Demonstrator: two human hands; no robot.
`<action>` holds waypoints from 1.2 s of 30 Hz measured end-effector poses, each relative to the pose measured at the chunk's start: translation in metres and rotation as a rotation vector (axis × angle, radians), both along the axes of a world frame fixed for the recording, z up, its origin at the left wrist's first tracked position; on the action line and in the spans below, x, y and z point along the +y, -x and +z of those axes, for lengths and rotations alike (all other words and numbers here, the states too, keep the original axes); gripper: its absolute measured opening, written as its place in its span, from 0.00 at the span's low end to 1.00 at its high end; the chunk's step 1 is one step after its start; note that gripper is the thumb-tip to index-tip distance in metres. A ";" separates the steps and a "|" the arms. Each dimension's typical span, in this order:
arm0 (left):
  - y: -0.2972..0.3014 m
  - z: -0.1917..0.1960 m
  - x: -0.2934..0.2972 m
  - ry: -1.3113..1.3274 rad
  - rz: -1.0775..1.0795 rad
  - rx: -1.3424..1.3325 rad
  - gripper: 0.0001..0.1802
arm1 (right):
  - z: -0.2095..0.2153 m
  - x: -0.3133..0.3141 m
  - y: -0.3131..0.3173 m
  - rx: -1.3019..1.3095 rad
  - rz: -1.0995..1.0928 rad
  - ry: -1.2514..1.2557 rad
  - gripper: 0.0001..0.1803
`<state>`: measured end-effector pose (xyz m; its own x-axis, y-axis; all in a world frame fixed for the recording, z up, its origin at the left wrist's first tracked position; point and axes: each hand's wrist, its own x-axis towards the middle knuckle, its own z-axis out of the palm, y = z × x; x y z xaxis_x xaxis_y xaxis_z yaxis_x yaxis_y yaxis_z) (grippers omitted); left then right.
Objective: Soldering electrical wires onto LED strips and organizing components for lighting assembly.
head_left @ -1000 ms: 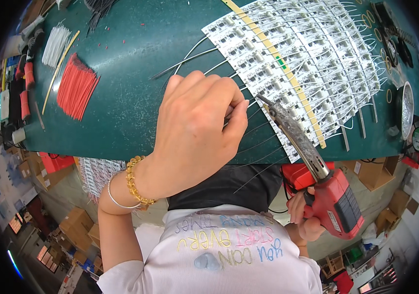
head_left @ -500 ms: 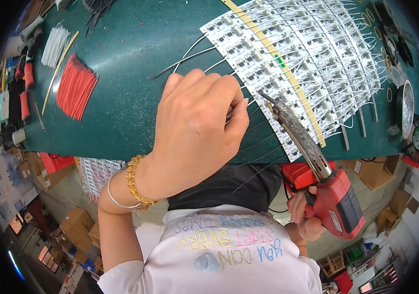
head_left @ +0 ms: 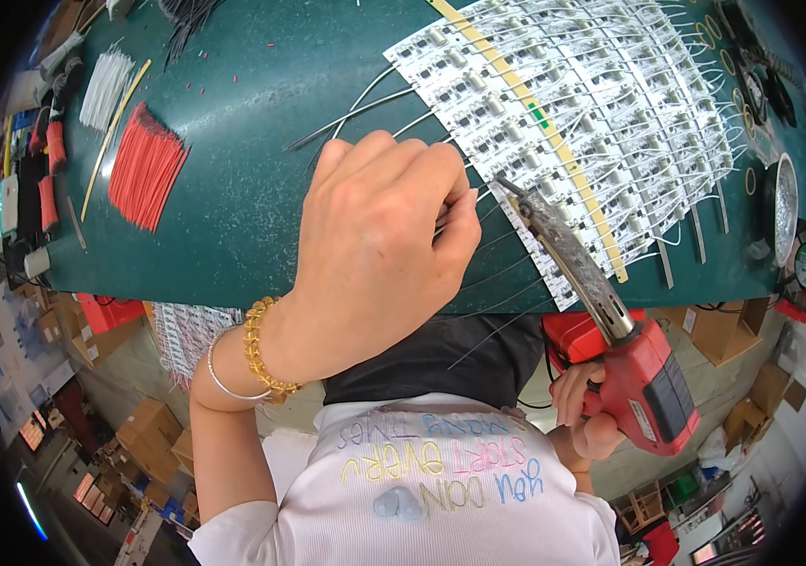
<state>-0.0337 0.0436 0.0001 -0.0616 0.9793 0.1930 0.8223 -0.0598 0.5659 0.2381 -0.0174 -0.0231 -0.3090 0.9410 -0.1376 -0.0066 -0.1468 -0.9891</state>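
My left hand (head_left: 389, 236) is closed over the near left edge of a white circuit board panel (head_left: 473, 118), thumb and fingers pinched on a thin wire (head_left: 484, 191); most of it is hidden by the hand. My right hand (head_left: 582, 415) grips a red soldering gun (head_left: 653, 382) by its handle. The gun's dark, worn tip (head_left: 506, 184) meets or hovers just over the board's edge, close to the left fingertips; contact is hard to tell. Grey wires (head_left: 351, 118) stick out from this edge, and dark ones (head_left: 488, 337) hang toward me.
A yellow strip (head_left: 568, 156) lies across the panel, which carries many white wires. Bundles of red wires (head_left: 148, 170) and white wires (head_left: 107, 87) rest on the green table (head_left: 233, 198) at left. A metal bowl (head_left: 784, 212) is at the right edge. Cardboard boxes (head_left: 150, 439) stand below.
The soldering gun has shifted slightly, its tip a little up and left along the board edge. My left hand has hardly moved.
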 end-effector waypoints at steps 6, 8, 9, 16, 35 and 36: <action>0.001 0.001 0.000 0.001 -0.003 0.007 0.08 | 0.000 0.005 0.002 0.050 0.023 -0.042 0.43; 0.001 0.001 0.000 0.005 -0.004 0.006 0.08 | -0.003 0.003 0.000 0.055 0.027 -0.058 0.44; 0.001 0.000 0.001 0.006 -0.004 0.004 0.08 | -0.004 0.002 -0.001 0.056 0.029 -0.064 0.44; 0.000 0.000 0.000 -0.007 -0.002 0.007 0.08 | -0.003 0.005 0.002 0.112 0.011 -0.089 0.43; -0.008 -0.003 -0.007 -0.130 -0.027 0.039 0.10 | 0.007 -0.003 0.000 0.036 -0.055 0.049 0.49; -0.007 -0.003 -0.007 -0.130 -0.032 0.048 0.09 | 0.007 -0.005 0.000 0.022 -0.058 0.063 0.49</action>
